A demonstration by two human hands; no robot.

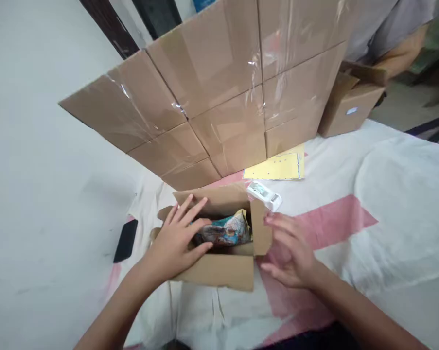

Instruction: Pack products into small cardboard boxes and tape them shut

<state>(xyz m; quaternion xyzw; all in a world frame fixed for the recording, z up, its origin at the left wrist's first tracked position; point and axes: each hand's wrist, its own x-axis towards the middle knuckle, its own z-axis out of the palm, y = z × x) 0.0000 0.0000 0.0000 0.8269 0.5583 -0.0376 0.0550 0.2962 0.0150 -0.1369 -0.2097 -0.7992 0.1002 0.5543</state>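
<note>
In front of me lies a small cardboard box [215, 273] with its flaps spread. Inside it rests a crumpled packet [229, 230] printed in blue, brown and white. My left hand [181, 236] reaches over the box's left part, fingers stretched out; whether it presses on the box or the packet I cannot tell. Beside the right flap is my right hand [288, 250], slightly blurred, its fingers apart and curved with nothing between them. Part of the packet is hidden under my left fingers.
A tall taped cardboard panel [226, 107] stands behind the box. Near it lie a white device [265, 195] and a yellow sheet [277, 166]. A black phone-like slab [126, 241] is at left by the wall. Another cardboard box [354, 104] stands at right, beside a person's arm [401, 56].
</note>
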